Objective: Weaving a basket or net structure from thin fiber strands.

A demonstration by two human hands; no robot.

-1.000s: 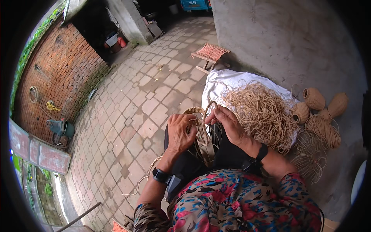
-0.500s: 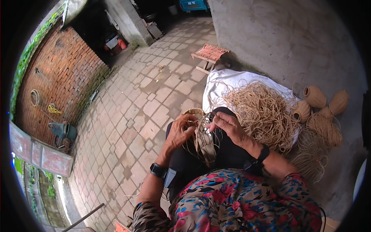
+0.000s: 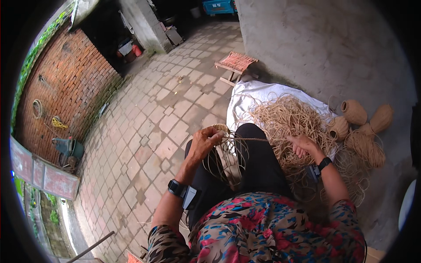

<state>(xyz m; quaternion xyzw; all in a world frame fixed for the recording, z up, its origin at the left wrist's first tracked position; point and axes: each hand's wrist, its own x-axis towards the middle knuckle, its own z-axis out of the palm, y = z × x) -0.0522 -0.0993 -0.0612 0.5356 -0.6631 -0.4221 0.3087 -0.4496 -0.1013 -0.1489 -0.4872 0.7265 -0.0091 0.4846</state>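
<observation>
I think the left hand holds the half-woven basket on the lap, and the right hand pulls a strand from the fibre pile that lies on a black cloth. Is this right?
Not quite: the cloth under the fibre pile is white, not black, as the head view shows. The rest stands: the left hand holds the half-woven basket on the lap, and the right hand pulls a strand from the pile.

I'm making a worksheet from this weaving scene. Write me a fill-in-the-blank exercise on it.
1. The left hand grips the rim of a half-woven ____ on the lap.
2. The right hand pulls a strand taut over the ____ of loose fibre.
3. The fibre pile lies on a ____ cloth.
4. The small stool stands on the ____ floor.

Missing words: basket; pile; white; paved
</observation>
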